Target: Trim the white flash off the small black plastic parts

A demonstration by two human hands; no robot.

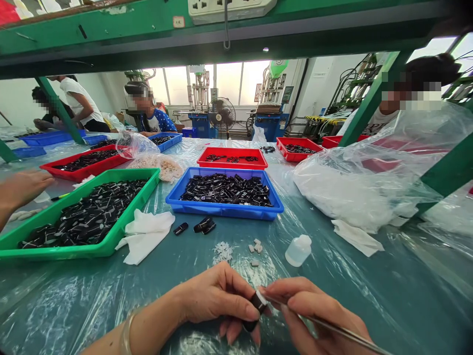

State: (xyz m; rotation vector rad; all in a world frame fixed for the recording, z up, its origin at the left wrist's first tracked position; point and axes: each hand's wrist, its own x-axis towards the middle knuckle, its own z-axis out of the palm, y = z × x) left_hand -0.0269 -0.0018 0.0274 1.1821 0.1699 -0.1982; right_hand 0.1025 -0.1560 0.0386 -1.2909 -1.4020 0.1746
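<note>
A small black plastic piece [256, 303] with a white bit at its upper end is pinched between the thumb and fingers of my left hand [203, 298]. My right hand [321, 308] grips a slim metal tool [343, 331] whose tip meets the white end of that piece; fingers partly cover the tip. Just beyond my hands lie a heap of thin white slivers [223, 252], several small pale blocks [255, 246] and a single greyish block [254, 264]. To their right stands a small capped clear bottle [298, 250]. Loose black pieces [203, 225] rest before the blue tray.
A blue tray [225, 211] and a green tray [111, 246] hold many black pieces. A red tray [232, 164] sits behind. White cloth [146, 234] and a large plastic bag [354, 192] flank the workspace. A co-worker's hand [22, 190] is at left; a green shelf beam [148, 39] hangs overhead.
</note>
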